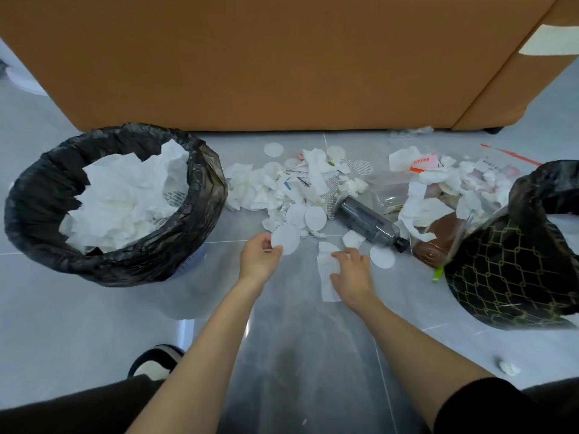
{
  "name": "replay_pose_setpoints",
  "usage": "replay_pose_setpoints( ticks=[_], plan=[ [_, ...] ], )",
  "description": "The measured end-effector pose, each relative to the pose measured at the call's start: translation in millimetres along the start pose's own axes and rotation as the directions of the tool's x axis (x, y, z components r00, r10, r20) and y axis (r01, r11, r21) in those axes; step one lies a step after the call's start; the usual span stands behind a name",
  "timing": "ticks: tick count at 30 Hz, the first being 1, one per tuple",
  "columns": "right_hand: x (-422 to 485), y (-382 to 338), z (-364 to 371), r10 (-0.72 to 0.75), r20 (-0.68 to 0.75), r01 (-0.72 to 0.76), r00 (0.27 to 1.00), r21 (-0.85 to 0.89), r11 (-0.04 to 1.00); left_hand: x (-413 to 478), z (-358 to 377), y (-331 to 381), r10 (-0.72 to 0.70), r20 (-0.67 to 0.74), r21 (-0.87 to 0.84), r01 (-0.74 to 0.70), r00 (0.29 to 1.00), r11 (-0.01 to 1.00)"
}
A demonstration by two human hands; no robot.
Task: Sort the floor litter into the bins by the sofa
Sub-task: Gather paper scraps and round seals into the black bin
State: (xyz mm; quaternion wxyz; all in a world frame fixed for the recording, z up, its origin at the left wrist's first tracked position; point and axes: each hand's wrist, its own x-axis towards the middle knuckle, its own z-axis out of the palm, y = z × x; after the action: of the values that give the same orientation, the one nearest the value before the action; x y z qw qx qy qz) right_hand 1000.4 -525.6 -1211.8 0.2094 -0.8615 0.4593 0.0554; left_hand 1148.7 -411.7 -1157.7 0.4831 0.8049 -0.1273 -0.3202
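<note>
Grey floor (297, 339); outstretched left hand (258, 256) pinches round pad (286, 239); right hand (352, 270), palm down, grips tissue (326, 264).

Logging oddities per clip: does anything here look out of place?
One small crumpled white tissue lies alone on the grey tiled floor at lower right, well apart from the main litter pile by the orange sofa.

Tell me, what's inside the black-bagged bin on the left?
The black-bagged bin holds crumpled white tissues, heaped near its rim, plus a dotted paper piece. Anything beneath the heap is covered.
</note>
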Motion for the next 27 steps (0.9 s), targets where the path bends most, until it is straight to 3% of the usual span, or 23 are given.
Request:
replay_pose_setpoints(
  ticks=[9, 13, 20, 25, 27],
  plan=[
    [-23.0, -22.1, 0.4, 0.021, 0.103, -0.033, 0.994, 0.113, 0.993, -14.0, -37.4, 59.0, 0.146, -0.039, -0.143, -0.15, 0.989, 0.978],
    [-24.8, -60.9, -25.4, -0.046, -0.007, 0.045, 0.999, 0.326, 0.944, -20.2, -76.4, 81.1, 0.192, -0.168, -0.222, -0.227, 0.967, 0.948],
    [-31.4, -180.5, -120.3, -0.197, -0.352, 0.389, 0.915, 0.636, 0.666, -25.4, -147.8, 97.7, 0.078, -0.42, -0.384, -0.255, 0.904, 0.888],
    [-32.8, -249.4, -149.6, -0.288, -0.302, 0.413, 0.909, 0.751, 0.515, -29.1, -184.5, 79.7, 0.086, -0.486, -0.275, -0.245, 0.87, 0.93],
    [-32.2, -270.6, -149.1, -0.33, -0.252, 0.396, 0.91, 0.766, 0.506, -31.0, -195.8, 70.1, 0.089, -0.517, -0.206, -0.224, 0.851, 0.953]
  ],
)
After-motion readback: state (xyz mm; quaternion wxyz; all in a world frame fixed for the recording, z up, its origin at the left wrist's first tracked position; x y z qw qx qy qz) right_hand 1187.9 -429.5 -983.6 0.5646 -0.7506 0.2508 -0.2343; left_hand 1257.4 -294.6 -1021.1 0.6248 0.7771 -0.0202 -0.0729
